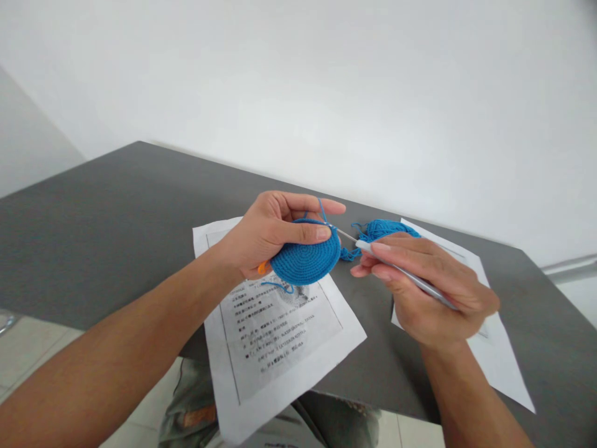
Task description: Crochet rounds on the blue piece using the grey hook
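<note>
A round piece of blue crochet [305, 258] is pinched at its upper edge by my left hand [284, 224], thumb on its face. Blue yarn runs over the raised index finger of that hand. My right hand [429, 286] grips a crochet hook [410, 274] with a grey handle like a pen. The hook's metal tip meets the crochet's edge near my left thumb. An orange clip-like piece [263, 267] shows at the left edge of the work, and a loose blue yarn tail hangs below it.
A heap of blue yarn [389, 229] lies behind my right hand. Beneath the crochet is a printed sheet [280, 348], overhanging the front edge of the dark grey table [116, 218]. A second sheet [501, 367] lies under my right arm. A white wall [298, 93] rises behind the table.
</note>
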`<state>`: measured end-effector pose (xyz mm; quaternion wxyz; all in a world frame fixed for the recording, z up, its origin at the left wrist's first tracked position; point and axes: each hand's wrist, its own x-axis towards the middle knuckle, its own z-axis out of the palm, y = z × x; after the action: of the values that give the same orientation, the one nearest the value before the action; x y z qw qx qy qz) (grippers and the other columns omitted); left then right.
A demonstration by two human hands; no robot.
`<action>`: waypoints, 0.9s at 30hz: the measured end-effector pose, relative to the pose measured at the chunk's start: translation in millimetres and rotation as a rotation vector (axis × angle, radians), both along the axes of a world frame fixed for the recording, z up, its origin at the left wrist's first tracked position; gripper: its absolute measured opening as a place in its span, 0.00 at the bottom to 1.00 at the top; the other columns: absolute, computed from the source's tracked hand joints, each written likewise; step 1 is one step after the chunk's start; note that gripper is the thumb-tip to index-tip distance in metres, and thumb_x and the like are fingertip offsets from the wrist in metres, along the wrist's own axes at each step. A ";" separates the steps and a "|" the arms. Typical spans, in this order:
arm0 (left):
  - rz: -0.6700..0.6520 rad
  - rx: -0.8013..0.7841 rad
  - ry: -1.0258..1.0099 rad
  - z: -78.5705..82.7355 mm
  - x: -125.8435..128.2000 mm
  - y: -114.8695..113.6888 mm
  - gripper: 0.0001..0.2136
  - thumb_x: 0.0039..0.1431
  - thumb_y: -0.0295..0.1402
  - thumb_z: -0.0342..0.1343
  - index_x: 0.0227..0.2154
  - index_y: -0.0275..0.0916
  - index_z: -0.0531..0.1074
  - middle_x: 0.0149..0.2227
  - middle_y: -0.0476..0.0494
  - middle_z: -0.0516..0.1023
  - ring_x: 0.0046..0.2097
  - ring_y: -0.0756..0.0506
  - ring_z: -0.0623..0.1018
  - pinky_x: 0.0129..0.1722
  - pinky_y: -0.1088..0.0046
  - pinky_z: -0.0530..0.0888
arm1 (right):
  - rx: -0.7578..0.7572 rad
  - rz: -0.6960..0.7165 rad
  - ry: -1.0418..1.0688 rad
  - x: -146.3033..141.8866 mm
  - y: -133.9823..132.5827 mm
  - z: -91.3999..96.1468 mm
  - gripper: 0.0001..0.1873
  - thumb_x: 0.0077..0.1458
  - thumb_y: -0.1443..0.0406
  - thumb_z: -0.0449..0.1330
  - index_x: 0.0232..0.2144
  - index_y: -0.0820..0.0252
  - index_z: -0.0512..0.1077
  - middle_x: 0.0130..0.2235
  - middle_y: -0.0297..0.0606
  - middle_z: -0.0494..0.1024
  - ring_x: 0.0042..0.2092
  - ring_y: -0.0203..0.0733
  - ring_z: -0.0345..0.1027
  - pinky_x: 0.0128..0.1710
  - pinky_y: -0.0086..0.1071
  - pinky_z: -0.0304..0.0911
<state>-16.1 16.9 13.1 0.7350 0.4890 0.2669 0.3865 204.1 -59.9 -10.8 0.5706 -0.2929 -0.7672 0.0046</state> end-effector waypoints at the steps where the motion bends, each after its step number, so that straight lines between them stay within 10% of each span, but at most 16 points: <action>1: 0.003 -0.002 0.014 0.6 -0.4 -0.2 0.17 0.48 0.25 0.76 0.43 0.36 0.88 0.30 0.44 0.86 0.29 0.48 0.82 0.30 0.76 0.78 | -0.004 0.008 0.005 0.2 -0.4 0.2 0.24 0.60 0.77 0.69 0.55 0.50 0.83 0.37 0.38 0.88 0.36 0.48 0.82 0.34 0.46 0.79; 27: -0.054 0.097 0.197 2.1 -9.0 9.8 0.11 0.48 0.25 0.73 0.36 0.38 0.89 0.31 0.41 0.88 0.30 0.47 0.83 0.29 0.77 0.79 | -0.026 0.015 -0.134 15.2 -8.2 5.3 0.28 0.58 0.76 0.72 0.57 0.47 0.82 0.42 0.39 0.89 0.38 0.49 0.84 0.33 0.45 0.80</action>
<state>-25.0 26.7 15.2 0.6908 0.5667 0.3057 0.3289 219.3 -68.1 -5.5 0.5140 -0.2945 -0.8056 -0.0007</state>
